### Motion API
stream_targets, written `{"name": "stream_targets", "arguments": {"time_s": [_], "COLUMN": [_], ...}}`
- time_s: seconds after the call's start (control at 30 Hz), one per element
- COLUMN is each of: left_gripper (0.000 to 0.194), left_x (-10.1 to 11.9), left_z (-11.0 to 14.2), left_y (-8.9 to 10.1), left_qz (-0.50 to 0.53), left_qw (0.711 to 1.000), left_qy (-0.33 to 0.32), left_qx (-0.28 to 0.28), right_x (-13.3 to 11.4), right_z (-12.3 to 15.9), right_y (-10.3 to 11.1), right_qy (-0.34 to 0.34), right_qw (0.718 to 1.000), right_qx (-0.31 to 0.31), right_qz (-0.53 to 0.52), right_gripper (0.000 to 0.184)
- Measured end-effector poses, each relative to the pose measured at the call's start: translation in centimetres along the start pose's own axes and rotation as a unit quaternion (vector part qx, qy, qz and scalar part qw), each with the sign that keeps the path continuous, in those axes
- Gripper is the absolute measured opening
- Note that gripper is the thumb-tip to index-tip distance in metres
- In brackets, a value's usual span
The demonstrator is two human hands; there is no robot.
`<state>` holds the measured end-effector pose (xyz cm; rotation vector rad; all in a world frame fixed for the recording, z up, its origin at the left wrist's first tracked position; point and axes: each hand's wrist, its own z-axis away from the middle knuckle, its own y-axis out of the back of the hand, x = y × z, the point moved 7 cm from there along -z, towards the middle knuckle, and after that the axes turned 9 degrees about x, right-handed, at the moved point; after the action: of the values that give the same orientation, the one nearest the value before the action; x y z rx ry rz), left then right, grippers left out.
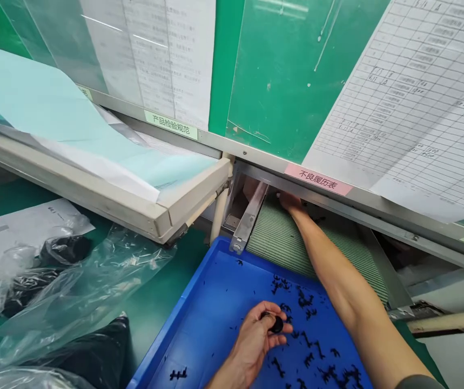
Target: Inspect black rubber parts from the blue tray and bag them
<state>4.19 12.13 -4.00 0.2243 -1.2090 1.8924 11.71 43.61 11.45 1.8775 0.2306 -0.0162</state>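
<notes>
My left hand (256,343) is low over a blue plastic tray (187,308), with thumb and fingers pinching a small round black part (276,324). Several small black moulded pieces (308,346) lie scattered on the tray floor, some tangled together. My right arm stretches far forward across a green ribbed belt (280,243). My right hand (290,202) lies at the belt's far end, beneath a metal rail. Its fingers are hidden there, and whatever they touch does not show.
A steel bracket (248,216) stands between the tray and a cream frame (94,202) carrying pale blue sheets. Clear plastic bags (78,281) with black contents lie on the green bench at left. Papers and a pink label (318,179) hang on the green board behind.
</notes>
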Motion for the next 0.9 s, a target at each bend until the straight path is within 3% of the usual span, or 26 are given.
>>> {"name": "stream_targets", "arguments": {"time_s": [0.13,0.33,0.57,0.73,0.9], "left_gripper": [0.011,0.009,0.011,0.014,0.016], "left_x": [0.2,0.5,0.7,0.8,1.0], "left_z": [-0.2,-0.2,-0.2,-0.3,-0.4], "left_y": [0.0,0.2,0.4,0.7,0.7], "left_qz": [0.006,-0.004,0.001,-0.011,0.001], "left_qw": [1.000,1.000,0.999,0.999,0.999], "left_qy": [-0.014,-0.022,-0.032,-0.038,-0.046], "left_qx": [-0.008,0.002,0.017,0.016,0.013], "right_x": [1.6,1.8,4.2,4.2,3.3], "right_z": [1.1,4.0,3.6,2.5,4.6], "right_y": [0.2,1.8,2.3,0.8,3.0], "right_qy": [0.005,0.043,-0.024,-0.015,0.000], "right_qw": [1.000,0.999,0.998,1.000,1.000], "right_qx": [-0.008,0.014,0.062,0.002,0.028], "right_qz": [0.009,0.025,0.015,-0.012,-0.012], "right_gripper": [0.034,0.033,0.038,0.032,0.031]}}
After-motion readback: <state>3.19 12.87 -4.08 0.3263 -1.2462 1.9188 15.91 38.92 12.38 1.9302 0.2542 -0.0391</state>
